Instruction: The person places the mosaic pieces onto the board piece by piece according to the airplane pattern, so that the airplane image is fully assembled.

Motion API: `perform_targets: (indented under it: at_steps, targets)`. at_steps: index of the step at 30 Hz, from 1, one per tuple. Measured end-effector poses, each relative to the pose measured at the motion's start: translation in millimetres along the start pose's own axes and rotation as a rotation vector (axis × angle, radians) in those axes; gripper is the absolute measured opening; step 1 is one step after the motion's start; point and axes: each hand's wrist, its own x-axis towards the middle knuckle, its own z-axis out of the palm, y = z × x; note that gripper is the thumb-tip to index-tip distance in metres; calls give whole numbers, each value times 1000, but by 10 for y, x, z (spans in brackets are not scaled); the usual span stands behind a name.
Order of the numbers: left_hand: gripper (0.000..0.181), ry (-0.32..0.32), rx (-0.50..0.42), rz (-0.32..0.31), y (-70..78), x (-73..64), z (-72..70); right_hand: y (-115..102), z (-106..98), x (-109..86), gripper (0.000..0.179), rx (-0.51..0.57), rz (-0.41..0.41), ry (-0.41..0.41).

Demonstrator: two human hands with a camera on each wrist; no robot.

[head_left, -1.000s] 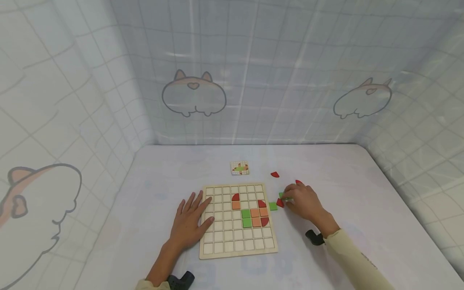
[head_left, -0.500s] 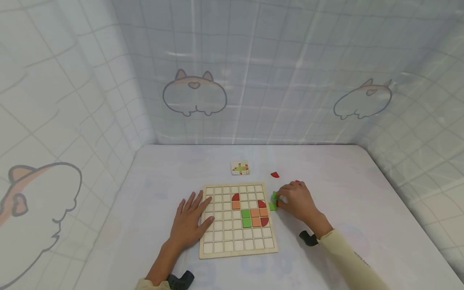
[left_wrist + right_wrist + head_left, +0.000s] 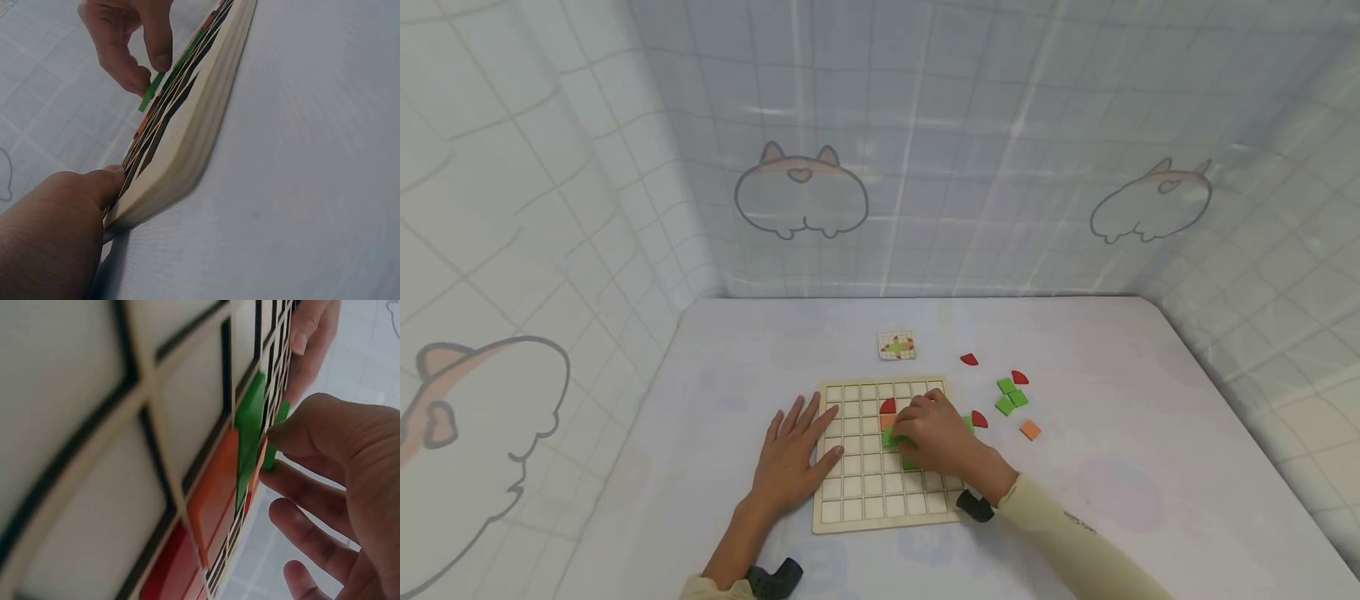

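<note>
A pale wooden grid board [image 3: 852,492] lies on the table, with red, orange and green pieces in some of its cells. Over the middle of it, my right hand [image 3: 938,437] pinches a green square tile [image 3: 150,92] between thumb and fingertips. That tile is tilted, close over the cell below the orange square [image 3: 888,422], which sits under a red quarter-circle [image 3: 887,407]. My right hand hides most of the pieces on the board's right half. With fingers spread, my left hand [image 3: 792,467] rests along the board's left edge, its thumb lying on the cells.
Behind the board lies a small pattern card [image 3: 896,345]. To the right are loose red quarter-circles [image 3: 969,360], a group of green squares [image 3: 1005,406] and an orange square [image 3: 1031,430]. Another green square [image 3: 967,423] lies against the board's right edge. Patterned cloth walls enclose the table.
My right hand has moved left from the loose pieces to the middle of the board, carrying a green tile. Loose green squares and an orange one are now uncovered. My left hand stays put.
</note>
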Motion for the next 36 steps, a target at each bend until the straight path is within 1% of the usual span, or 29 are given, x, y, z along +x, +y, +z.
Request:
perform_targets:
  at_steps: [3,5,11,13,19,22,24,26,28,31,36]
  targets:
    - [66,1,-1,1,4,0,6,-53,30,24,11,-19,-3,-48]
    - [66,0,-1,1,3,0,15,-70,44,29,10,-26,2,-65]
    - [66,-2,4,-3,-12,1,34,-86,61,45,7,-16,2,-53]
    - [66,-2,9,-4,-14,4,33,-90,68,53,8,-10,2,-61]
    - [67,7,6,9,-2,17,17,-83,77,70,7,-3,68,-111]
    - [66,1,4,4,6,17,5,-70,94,75,11,32,111,-101]
    - [66,-4,0,0,9,14,-4,-57,115,79,15,44,134,-72]
    - [66,-7,-2,-4,11,13,-7,-47,134,80,19,30,151,-46]
    - [66,-10,-5,-7,13,13,-5,-39,143,79,19,-5,156,-39]
    - [66,-13,-6,-10,20,15,-1,-36,124,76,20,-51,147,-69]
    - [66,-9,5,-13,24,16,-1,-21,80,94,18,-44,139,-127]
